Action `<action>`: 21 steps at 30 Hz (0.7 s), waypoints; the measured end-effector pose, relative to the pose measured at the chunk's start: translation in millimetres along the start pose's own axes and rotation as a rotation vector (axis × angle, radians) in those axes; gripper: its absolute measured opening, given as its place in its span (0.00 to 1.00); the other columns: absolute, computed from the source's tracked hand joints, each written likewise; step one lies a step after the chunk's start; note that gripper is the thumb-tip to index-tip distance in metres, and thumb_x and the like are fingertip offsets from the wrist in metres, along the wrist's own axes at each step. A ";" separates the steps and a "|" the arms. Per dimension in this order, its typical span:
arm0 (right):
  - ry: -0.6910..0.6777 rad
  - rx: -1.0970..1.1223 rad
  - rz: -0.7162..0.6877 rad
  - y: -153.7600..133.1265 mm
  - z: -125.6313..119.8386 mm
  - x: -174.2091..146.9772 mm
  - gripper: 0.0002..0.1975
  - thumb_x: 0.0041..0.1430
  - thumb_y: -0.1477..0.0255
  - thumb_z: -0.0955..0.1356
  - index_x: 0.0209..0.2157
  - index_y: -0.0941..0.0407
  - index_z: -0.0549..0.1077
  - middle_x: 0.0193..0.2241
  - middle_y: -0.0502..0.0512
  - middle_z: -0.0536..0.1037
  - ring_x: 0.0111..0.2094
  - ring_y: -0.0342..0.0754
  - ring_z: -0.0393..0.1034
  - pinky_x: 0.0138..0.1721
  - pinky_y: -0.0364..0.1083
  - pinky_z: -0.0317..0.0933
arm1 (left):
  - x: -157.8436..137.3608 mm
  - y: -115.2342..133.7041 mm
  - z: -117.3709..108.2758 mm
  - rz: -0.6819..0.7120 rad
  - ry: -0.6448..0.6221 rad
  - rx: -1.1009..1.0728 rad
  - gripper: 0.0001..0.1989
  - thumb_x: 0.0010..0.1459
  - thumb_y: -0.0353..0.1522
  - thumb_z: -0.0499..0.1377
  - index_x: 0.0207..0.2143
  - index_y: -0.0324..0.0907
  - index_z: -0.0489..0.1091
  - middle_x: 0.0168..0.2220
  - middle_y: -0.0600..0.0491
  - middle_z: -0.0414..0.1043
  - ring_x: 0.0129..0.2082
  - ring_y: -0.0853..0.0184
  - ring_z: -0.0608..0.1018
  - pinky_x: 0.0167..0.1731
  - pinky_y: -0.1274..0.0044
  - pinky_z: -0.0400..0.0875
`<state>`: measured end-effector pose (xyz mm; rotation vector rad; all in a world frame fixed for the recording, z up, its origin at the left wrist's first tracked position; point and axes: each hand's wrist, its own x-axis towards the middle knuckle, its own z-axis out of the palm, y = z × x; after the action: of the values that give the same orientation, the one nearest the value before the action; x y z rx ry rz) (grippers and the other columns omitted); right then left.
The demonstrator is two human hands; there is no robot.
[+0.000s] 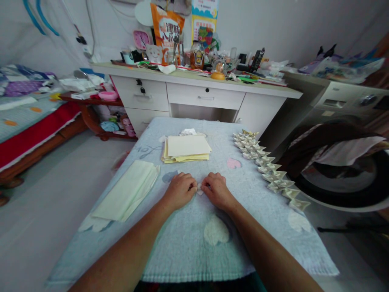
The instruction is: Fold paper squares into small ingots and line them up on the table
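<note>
Near the middle of the cloth-covered table [182, 243], a small piece of folded pale paper [199, 190] shows between my two hands. Fingers curled, my left hand [181, 190] pinches its left side. My right hand [217, 190] grips the right side the same way, and both hands hide most of the paper. Just beyond them lies a stack of cream and yellow paper sheets [188, 147]. Left of my left forearm rests a pile of pale green paper [126, 192]. Along the table's right side runs a row of folded paper pieces with pointed ends [270, 168].
A white desk [206, 95] crowded with jars and packets stands behind the table. To the right is a washing machine [337, 97] with its round door open and clothes hanging out. A bed [36, 125] and a low wooden shelf [91, 97] are on the left.
</note>
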<state>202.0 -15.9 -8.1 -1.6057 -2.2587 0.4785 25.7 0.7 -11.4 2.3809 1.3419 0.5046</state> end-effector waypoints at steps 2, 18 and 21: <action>-0.014 -0.030 0.012 -1.5 -0.4 0.9 0.06 0.61 0.71 0.65 0.31 0.56 0.73 0.34 0.53 0.70 0.39 0.47 0.59 0.40 0.46 0.46 | -0.6 1.3 -0.2 -0.006 0.004 0.010 0.06 0.55 0.32 0.57 0.26 0.42 0.71 0.29 0.54 0.70 0.35 0.65 0.70 0.40 0.73 0.60; 0.001 -0.037 0.081 -2.8 -0.7 1.8 0.07 0.62 0.71 0.64 0.32 0.56 0.73 0.35 0.53 0.71 0.39 0.48 0.59 0.40 0.47 0.46 | 2.8 6.7 2.3 -0.085 0.010 0.028 0.09 0.56 0.34 0.56 0.24 0.43 0.72 0.30 0.52 0.71 0.35 0.63 0.71 0.40 0.71 0.60; 0.018 -0.063 0.106 -2.7 0.4 1.5 0.07 0.61 0.69 0.65 0.32 0.55 0.73 0.36 0.54 0.71 0.40 0.49 0.59 0.40 0.47 0.46 | 2.7 8.6 2.3 -0.125 0.007 0.050 0.08 0.55 0.35 0.57 0.26 0.43 0.72 0.31 0.52 0.71 0.37 0.62 0.70 0.39 0.71 0.58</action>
<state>199.1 -15.3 -7.2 -1.7612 -2.2041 0.4209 34.4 -1.5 -9.0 2.3180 1.5117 0.4500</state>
